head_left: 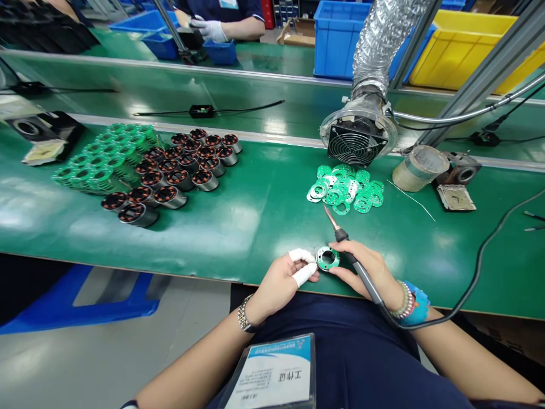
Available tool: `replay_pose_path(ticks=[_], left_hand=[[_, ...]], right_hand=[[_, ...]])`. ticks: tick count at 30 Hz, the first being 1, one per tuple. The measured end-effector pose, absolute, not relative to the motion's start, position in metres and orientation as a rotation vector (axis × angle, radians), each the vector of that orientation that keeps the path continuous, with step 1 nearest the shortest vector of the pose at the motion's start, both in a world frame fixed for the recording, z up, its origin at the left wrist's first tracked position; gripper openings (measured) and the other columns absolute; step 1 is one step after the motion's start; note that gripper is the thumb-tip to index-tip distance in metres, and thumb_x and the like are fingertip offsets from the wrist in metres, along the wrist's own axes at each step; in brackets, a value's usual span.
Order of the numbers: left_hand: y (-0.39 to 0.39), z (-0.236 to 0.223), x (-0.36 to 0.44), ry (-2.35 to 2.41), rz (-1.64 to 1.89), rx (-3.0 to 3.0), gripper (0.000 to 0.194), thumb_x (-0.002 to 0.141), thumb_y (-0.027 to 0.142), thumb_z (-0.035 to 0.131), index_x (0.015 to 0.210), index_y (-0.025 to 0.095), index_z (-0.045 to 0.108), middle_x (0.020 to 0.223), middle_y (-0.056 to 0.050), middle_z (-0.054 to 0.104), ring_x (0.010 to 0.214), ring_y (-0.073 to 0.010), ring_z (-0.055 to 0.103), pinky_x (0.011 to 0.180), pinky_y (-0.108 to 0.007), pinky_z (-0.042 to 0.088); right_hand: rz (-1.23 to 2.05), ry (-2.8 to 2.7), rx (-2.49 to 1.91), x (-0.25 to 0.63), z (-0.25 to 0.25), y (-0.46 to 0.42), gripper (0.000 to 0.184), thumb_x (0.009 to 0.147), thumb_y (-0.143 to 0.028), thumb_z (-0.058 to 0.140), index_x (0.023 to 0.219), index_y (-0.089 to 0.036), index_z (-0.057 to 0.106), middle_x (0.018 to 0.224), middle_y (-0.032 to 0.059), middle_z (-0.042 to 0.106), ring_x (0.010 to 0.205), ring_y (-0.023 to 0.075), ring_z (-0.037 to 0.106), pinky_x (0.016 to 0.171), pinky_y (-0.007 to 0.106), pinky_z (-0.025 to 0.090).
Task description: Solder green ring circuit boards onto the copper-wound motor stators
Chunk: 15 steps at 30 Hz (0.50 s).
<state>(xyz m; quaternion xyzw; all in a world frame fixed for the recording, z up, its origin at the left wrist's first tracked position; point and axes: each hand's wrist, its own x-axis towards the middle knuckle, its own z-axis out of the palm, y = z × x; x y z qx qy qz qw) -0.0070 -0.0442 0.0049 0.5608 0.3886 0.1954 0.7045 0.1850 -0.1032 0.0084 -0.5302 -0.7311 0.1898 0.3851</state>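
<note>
**Head camera, looking forward and down across the desk [264, 227]**

The camera is worn on the person's head, so the view begins above the chest, where the ID badge [272, 372] hangs, and it faces forward and down. The left hand [283, 287] and the right hand [361, 267] are very near, at the bottom middle of the frame. The green desk goes across the middle from left to right. The fan [357, 136] stands farther, on the right side, and a co-worker's gloved hand [208, 28] is far away at the top.
</note>
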Motion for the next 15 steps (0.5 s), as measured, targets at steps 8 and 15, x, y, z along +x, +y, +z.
replay_pose_path(ticks=[8, 15], left_hand=[[-0.038, 0.008, -0.012, 0.875, 0.29, 1.659, 0.024, 0.087, 0.033, 0.042, 0.081, 0.015, 0.057, 0.068, -0.003, 0.061, 0.059, -0.0131, 0.059, 0.059, -0.025, 0.049], [-0.036, 0.004, -0.024, 0.778, 0.444, 2.584, 0.024, 0.085, 0.021, 0.046, 0.106, 0.015, 0.057, 0.103, -0.013, 0.062, 0.089, -0.0227, 0.059, 0.074, -0.034, 0.048]], right_hand=[[0.496, -1.897, -1.382, 0.183, 0.014, -0.104, 0.031, 0.082, -0.023, 0.058, 0.11, -0.019, 0.048, 0.1, 0.0086, 0.06, 0.09, 0.0187, 0.06, 0.079, 0.031, 0.051], [0.512, -1.889, -1.349, 0.181, 0.013, -0.105, 0.029, 0.083, -0.02, 0.056, 0.111, -0.019, 0.048, 0.1, 0.0081, 0.059, 0.09, 0.0181, 0.059, 0.08, 0.032, 0.05]])
